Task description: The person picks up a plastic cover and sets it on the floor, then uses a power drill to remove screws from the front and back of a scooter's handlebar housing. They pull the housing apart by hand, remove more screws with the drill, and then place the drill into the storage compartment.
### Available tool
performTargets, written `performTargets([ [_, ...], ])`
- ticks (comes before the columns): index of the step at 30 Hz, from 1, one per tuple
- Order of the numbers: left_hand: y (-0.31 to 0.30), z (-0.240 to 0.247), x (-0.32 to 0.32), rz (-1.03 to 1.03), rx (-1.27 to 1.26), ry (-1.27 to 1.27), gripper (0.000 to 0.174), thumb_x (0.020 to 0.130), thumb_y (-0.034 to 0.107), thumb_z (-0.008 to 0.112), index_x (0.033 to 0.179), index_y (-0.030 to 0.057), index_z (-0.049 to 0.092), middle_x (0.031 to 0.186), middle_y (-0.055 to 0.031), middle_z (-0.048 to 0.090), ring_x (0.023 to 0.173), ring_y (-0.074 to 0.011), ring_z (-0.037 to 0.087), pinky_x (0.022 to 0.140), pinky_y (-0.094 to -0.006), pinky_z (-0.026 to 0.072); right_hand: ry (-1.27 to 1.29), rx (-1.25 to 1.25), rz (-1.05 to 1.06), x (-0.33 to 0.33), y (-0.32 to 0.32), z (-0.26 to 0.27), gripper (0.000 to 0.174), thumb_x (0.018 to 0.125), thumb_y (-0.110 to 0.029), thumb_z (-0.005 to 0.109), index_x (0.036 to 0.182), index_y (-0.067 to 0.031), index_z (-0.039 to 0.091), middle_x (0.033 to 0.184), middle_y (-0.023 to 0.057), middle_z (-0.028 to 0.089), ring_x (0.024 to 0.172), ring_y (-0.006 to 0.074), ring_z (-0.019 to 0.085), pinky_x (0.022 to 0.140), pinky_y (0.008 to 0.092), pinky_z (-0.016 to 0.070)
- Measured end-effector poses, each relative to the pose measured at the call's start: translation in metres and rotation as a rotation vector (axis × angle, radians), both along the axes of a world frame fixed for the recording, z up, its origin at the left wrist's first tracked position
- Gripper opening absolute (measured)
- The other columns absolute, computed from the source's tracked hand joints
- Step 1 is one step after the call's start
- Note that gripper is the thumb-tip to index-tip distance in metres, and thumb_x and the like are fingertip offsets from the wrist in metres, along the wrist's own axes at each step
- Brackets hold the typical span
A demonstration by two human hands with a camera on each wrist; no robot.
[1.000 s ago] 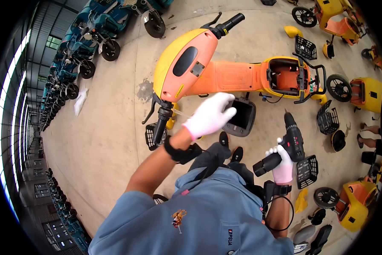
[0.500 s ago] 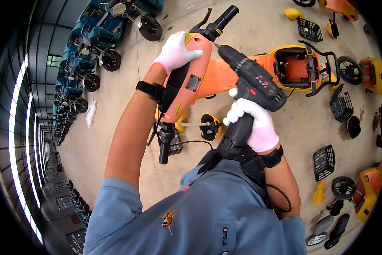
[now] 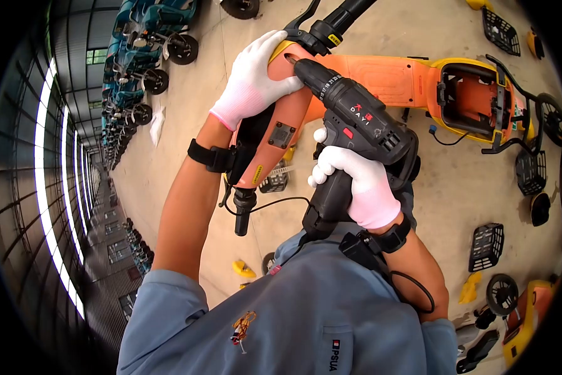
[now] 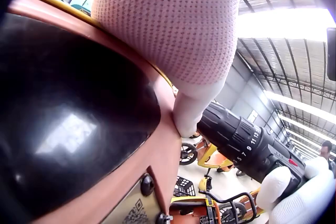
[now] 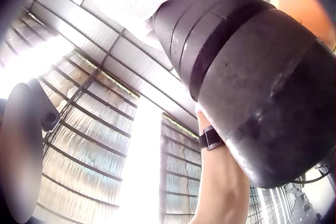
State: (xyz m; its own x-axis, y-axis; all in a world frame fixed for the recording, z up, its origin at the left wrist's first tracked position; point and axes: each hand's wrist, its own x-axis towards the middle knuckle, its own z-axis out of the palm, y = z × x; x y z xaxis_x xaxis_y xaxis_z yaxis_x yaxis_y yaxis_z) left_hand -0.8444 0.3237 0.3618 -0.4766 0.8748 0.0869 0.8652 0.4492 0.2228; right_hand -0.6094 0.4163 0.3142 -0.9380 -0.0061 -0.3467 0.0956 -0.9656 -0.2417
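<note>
In the head view, the gloved left hand [image 3: 253, 78] grips the upper end of the scooter's orange panel [image 3: 287, 109], thumb across its face and fingers over the yellow edge. The gloved right hand [image 3: 368, 190] holds a black drill [image 3: 362, 122] by its handle, its front end at a hole near the panel's top. In the left wrist view, the thumb [image 4: 189, 116] presses the panel [image 4: 160, 145] beside the drill chuck [image 4: 220, 124]. The drill's dark base [image 5: 262, 87] fills much of the right wrist view and hides the contact point.
Handlebar grips [image 3: 349, 15] stick out at both panel ends. The scooter's open seat compartment [image 3: 475, 97] lies right. Black baskets [image 3: 486, 247], wheels [image 3: 502, 294] and yellow parts stand on the floor, with teal vehicles [image 3: 149, 40] upper left. A cable [image 3: 274, 207] hangs between the arms.
The left hand moved from above the floor onto the panel. The right hand brought the drill up and left, from low on the right to the panel's top. The view has shifted closer.
</note>
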Motion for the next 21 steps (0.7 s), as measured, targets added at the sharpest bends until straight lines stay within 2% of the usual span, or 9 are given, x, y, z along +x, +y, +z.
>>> performTargets([
  [3,0.001,0.002,0.000,0.014,-0.016,-0.001,0.076,0.072,0.034,0.080,0.135,0.0027,0.052,0.137,-0.0185,0.054,0.126,-0.0384,0.051,0.107,-0.0450,0.0412,0.000,0.002,0.017,-0.002,0.008,0.003,0.028,0.090,-0.008,0.058,0.117,-0.0021,0.055,0.075,0.0026,0.054,0.071,0.0153,0.057,0.075,0.0356,0.0497],
  [5,0.001,0.002,0.002,0.007,-0.014,-0.004,0.078,0.071,0.032,0.081,0.136,0.0018,0.051,0.137,-0.0184,0.053,0.126,-0.0381,0.051,0.107,-0.0450,0.0406,-0.032,-0.082,-0.013,-0.003,0.010,0.004,0.024,0.088,-0.004,0.061,0.111,0.0003,0.059,0.073,0.0051,0.061,0.066,0.0153,0.062,0.066,0.0288,0.0509],
  [6,0.002,0.004,0.003,0.013,-0.018,-0.007,0.078,0.071,0.032,0.081,0.136,0.0018,0.051,0.137,-0.0184,0.053,0.126,-0.0381,0.051,0.107,-0.0450,0.0406,-0.036,-0.086,-0.007,-0.003,0.011,0.003,0.024,0.088,-0.004,0.061,0.111,0.0003,0.059,0.073,0.0051,0.061,0.066,0.0153,0.062,0.066,0.0288,0.0509],
  [8,0.003,0.009,0.006,0.046,-0.080,-0.070,0.080,0.075,0.026,0.082,0.141,0.0007,0.046,0.143,-0.0197,0.048,0.136,-0.0343,0.044,0.113,-0.0401,0.0349,-0.059,-0.103,0.006,-0.003,0.010,0.003,0.023,0.088,-0.003,0.060,0.111,0.0000,0.060,0.074,0.0044,0.060,0.067,0.0150,0.062,0.066,0.0287,0.0506],
  [15,0.003,0.010,0.007,0.059,-0.079,-0.073,0.080,0.075,0.026,0.082,0.142,0.0023,0.046,0.143,-0.0187,0.049,0.136,-0.0341,0.044,0.113,-0.0403,0.0352,-0.013,-0.055,0.033,-0.005,0.016,-0.003,0.023,0.088,-0.002,0.061,0.111,-0.0001,0.060,0.077,0.0037,0.060,0.067,0.0138,0.061,0.067,0.0288,0.0504],
  [21,0.003,0.010,0.008,0.062,-0.076,-0.071,0.080,0.075,0.026,0.082,0.142,0.0028,0.046,0.143,-0.0184,0.049,0.136,-0.0341,0.044,0.113,-0.0403,0.0351,-0.057,0.038,-0.043,-0.006,0.014,0.006,0.026,0.085,0.002,0.062,0.111,-0.0008,0.060,0.083,0.0028,0.061,0.069,0.0117,0.061,0.067,0.0284,0.0508],
])
